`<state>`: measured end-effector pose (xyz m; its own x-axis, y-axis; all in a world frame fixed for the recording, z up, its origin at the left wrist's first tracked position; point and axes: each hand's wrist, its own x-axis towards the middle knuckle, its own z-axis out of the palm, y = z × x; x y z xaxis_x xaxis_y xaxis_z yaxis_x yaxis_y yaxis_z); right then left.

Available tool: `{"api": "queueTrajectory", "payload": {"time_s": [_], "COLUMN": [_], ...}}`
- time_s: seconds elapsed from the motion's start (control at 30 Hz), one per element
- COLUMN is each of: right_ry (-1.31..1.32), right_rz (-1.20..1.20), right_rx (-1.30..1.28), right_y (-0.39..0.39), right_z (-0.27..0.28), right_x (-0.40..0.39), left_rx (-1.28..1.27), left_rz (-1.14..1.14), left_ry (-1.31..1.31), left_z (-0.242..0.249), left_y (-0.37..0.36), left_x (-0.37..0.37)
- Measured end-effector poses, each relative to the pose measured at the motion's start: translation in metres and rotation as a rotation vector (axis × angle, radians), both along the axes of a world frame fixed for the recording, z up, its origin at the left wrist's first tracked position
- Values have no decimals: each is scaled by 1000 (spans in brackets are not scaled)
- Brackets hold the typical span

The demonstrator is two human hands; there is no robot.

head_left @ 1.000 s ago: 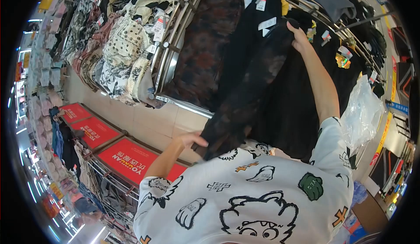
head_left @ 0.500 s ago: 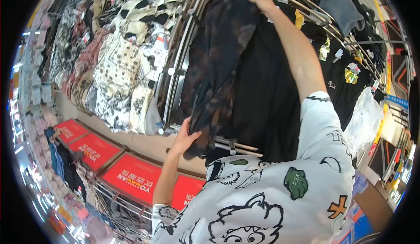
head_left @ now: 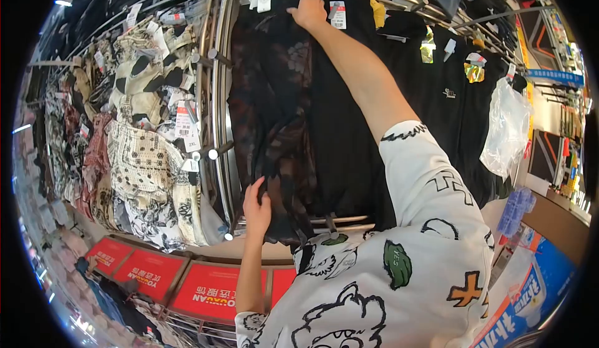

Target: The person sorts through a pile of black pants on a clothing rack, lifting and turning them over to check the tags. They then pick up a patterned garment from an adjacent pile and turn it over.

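A dark garment with a faint brown floral pattern [head_left: 290, 123] hangs flat on the rack, between the metal rails and a plain black garment [head_left: 343, 123]. At its top edge, near the upper rail, is my right hand [head_left: 309, 11], fingers apart and resting on the cloth. Lower down, my left hand [head_left: 256, 207] lies against the garment's left side with its fingers spread. A white price tag with a red top [head_left: 337, 15] hangs just right of my right hand.
Patterned cream and black clothes [head_left: 140, 161] hang left of the metal rails [head_left: 220, 111]. Red signs [head_left: 203, 290] line the lower left. A clear plastic bag [head_left: 506, 129] hangs at the right, above a blue box [head_left: 536, 285].
The view has shifted, so the rack appears turned. The patterned garment hangs wider and flatter. My left hand's fingers have opened from the cloth, and my right hand is at the garment's top.
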<state>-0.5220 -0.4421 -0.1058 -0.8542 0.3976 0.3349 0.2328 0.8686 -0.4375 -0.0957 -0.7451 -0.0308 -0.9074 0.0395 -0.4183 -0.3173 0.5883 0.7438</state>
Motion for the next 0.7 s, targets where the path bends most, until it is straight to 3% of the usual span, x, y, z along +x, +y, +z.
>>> {"api": "queueTrajectory", "payload": {"time_s": [0.03,0.07,0.1,0.17,0.23,0.27,0.37,0.57,0.7], "right_ry": [43,87,128,-140,-128,-71,50,-95,-747], "right_rz": [79,156,234,593,918,936,782,469,293], "right_rx": [94,191,292,238,297,301,136,405,583], "right_y": [2,5,11,9,17,25,60,237,284], "right_z": [5,12,17,18,-4,-13,1,63,81], "right_x": [8,16,23,40,63,73,78,97,117], "left_rx": [-296,-401,-426,-470,-421,-445,-499,-480,-573], "left_rz": [-136,-211,-223,-246,-354,-417,-496,-468,-494], "left_ry": [90,91,155,277,287,237,91,57,66], "left_z": [-5,-6,-1,7,-1,-9,-22,-31,-39], "left_y": [5,5,12,25,36,41,47,49,59], "left_x": [1,3,0,-2,-3,-1,2,5,9]}}
